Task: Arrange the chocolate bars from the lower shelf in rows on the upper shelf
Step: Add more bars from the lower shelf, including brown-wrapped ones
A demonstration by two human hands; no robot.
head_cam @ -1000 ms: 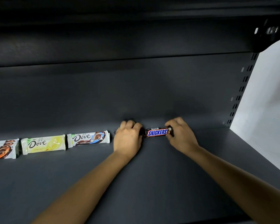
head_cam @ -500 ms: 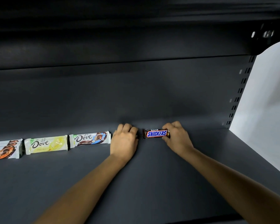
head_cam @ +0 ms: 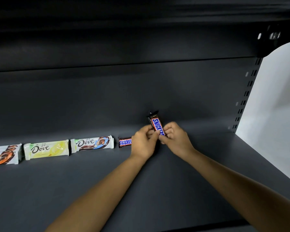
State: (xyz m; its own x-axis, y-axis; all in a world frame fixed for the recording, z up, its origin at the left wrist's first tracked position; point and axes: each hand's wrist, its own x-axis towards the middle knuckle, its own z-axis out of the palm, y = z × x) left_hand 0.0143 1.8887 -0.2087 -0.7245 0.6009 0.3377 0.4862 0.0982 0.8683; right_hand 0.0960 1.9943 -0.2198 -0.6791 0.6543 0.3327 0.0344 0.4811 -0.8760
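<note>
Snickers bar (head_cam: pixel 157 125): off the shelf (head_cam: pixel 141 190), held near upright with its label toward us and its top end leaning to eleven o'clock. We see both hands clamped on its lower half. The left hand (head_cam: pixel 143 142) pinches it from nine o'clock and the right hand (head_cam: pixel 175 139) from three o'clock, fingers curled onto the wrapper. The top end stands free above the fingers, against the dark back panel (head_cam: pixel 107 97).

At nine o'clock of the left hand, a second Snickers bar (head_cam: pixel 125 142) lies flat on the shelf, its right end hidden behind that hand. We cannot tell whether they touch.

Further toward nine o'clock, one row runs end to end near the back of the shelf:
- blue-and-brown Dove bar (head_cam: pixel 92 143), just beside the second Snickers bar
- yellow Dove bar (head_cam: pixel 46 149), just beside that
- orange-and-brown Dove bar (head_cam: pixel 3 154), cut by the frame edge

At two o'clock of the hands we note a slotted upright (head_cam: pixel 248 94), with a white wall (head_cam: pixel 274 97) past it. At twelve o'clock, a dark upper board (head_cam: pixel 124 30) overhangs.
</note>
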